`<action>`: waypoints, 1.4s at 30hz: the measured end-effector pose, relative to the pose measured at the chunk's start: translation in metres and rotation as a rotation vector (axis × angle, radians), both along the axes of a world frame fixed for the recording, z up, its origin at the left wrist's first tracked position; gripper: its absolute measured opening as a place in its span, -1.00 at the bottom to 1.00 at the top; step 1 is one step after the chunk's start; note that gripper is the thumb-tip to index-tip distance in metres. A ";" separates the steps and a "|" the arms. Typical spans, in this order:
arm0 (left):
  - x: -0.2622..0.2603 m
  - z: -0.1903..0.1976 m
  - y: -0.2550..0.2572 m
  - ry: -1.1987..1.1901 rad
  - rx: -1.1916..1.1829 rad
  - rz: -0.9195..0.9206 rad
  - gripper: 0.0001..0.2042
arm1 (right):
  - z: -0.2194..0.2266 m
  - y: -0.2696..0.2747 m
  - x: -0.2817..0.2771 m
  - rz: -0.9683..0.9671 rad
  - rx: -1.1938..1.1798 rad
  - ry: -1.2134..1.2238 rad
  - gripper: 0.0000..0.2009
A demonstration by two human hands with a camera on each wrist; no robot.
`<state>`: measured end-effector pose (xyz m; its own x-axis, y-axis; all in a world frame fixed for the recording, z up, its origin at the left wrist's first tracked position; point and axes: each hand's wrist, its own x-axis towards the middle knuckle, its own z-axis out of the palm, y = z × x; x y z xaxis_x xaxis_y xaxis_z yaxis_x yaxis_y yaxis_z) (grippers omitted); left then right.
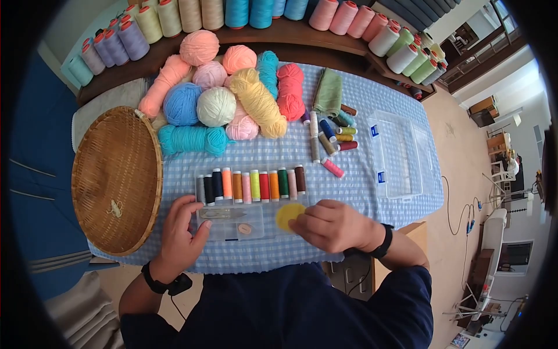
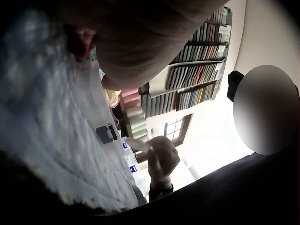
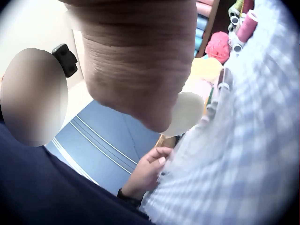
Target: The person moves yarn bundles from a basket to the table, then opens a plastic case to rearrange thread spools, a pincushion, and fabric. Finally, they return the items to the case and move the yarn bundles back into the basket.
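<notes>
In the head view, my right hand (image 1: 334,225) pinches a thin yellow disc (image 1: 289,217) between thumb and fingers. The disc is over the right front part of a clear plastic box (image 1: 232,237). My left hand (image 1: 181,231) rests at the box's left edge, fingers loosely bent and thumb over the rim. A row of thread spools (image 1: 264,186) in several colours fills the box's back section. In front of them lie a slim silvery tool (image 1: 222,213) and a small beige oval piece (image 1: 244,228). The right wrist view shows the disc (image 3: 186,114) held edge-up near the spools.
A woven basket (image 1: 116,186) stands at left. Yarn balls (image 1: 216,106) are heaped at the back, with loose spools (image 1: 332,139) and green cloth (image 1: 329,93) beside them. A clear lid-like case (image 1: 401,157) lies right. Thread cones (image 1: 250,13) line the shelf behind.
</notes>
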<state>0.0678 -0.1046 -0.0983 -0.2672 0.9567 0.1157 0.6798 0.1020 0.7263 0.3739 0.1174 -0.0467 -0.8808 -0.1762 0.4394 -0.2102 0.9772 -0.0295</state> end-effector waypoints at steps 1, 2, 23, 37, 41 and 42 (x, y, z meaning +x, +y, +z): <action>0.000 0.001 0.000 0.002 -0.001 -0.003 -0.59 | -0.001 -0.005 0.001 -0.009 -0.019 -0.072 -0.72; 0.000 0.001 0.000 0.006 -0.001 -0.005 -0.58 | -0.006 -0.007 0.002 -0.015 -0.016 -0.070 -0.72; 0.020 0.002 0.011 -0.712 0.028 0.203 -0.42 | -0.024 -0.045 0.032 -0.583 -1.063 0.120 -0.60; 0.019 -0.011 0.019 -0.916 0.051 0.204 -0.35 | -0.059 0.037 0.213 -1.426 -1.084 1.447 -0.37; 0.015 -0.014 0.019 -0.969 0.036 0.201 -0.35 | -0.091 0.071 0.264 -1.343 -1.486 1.497 -0.46; 0.015 -0.013 0.019 -0.968 0.038 0.202 -0.35 | -0.092 0.076 0.268 -1.264 -1.659 1.436 -0.51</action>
